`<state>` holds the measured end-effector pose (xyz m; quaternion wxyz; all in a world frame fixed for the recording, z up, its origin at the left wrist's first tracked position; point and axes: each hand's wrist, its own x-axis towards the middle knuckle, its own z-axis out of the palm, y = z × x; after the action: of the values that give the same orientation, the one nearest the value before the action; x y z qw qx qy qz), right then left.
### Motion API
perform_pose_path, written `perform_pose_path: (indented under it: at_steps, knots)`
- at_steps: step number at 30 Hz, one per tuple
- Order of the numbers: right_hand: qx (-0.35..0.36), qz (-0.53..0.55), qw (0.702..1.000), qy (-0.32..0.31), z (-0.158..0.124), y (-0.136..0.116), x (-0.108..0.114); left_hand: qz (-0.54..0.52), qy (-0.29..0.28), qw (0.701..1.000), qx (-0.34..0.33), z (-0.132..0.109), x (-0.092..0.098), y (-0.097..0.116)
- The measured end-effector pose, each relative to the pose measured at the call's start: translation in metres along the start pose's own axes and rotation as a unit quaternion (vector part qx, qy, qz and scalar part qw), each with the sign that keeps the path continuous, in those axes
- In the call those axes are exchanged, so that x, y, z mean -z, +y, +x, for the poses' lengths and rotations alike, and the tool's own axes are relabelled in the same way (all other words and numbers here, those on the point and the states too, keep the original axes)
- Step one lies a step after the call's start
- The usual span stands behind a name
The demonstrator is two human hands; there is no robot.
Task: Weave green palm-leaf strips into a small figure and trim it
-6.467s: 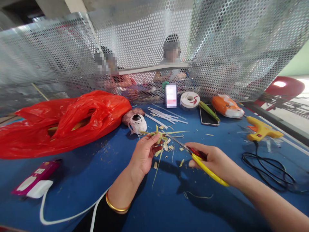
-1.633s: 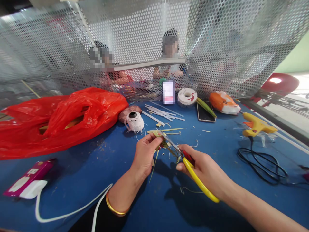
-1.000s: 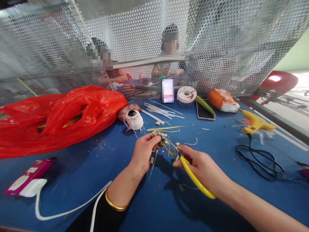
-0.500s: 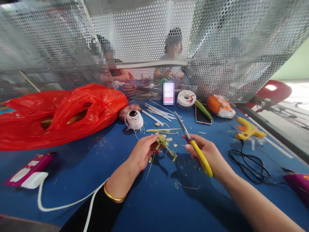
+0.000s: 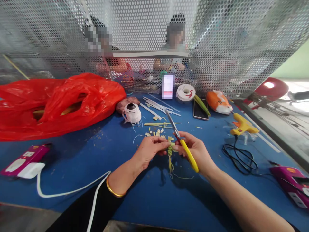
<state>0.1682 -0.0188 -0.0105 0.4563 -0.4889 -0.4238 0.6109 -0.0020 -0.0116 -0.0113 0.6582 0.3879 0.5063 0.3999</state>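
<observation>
Braided leaf piece [image 5: 170, 151] is held just above the counter [image 5: 145, 196], around the middle, its tail pointed at the near edge. Its top is pinched by thumb and fingertips of the left hand [image 5: 151, 149]. Yellow-handled scissors [image 5: 188, 155] are gripped in the right hand [image 5: 194, 146], blades nearly together and aimed at the far edge; the braid's right side is also touched by the right thumb. Both hands narrow.

Pale scraps [image 5: 158, 132] are scattered just past the hands, a yellow-green strip [image 5: 154, 124] is laid behind them, then white strips [image 5: 154, 111] toward the far edge. String ball [image 5: 132, 115] is set left of the strips. A lit phone [image 5: 168, 91] is propped upright at the far edge, with a white roll [image 5: 182, 95] placed beside it. Far-left corner is covered by a red bag [image 5: 96, 91]. Yellow glue gun [image 5: 243, 125] is laid near the right edge.
</observation>
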Motion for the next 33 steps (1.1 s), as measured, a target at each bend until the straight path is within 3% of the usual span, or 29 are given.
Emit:
perform_pose_path:
  at_steps: [13, 27, 33]
  knots:
    - [0.021, 0.019, 0.999, -0.015, -0.0026, 0.0044, 0.0007, -0.004, -0.011, 1.0, -0.019, -0.0044, -0.0036, 0.0024]
    - [0.036, -0.037, 0.997, -0.065, -0.0016, 0.0067, -0.0001, 0.002, -0.01, 0.999, -0.035, -0.0055, -0.0096, -0.001]
    - [0.036, -0.043, 0.997, -0.048, -0.0029, 0.0059, -0.0017, 0.011, -0.012, 0.999, -0.03, -0.0053, -0.0086, -0.001]
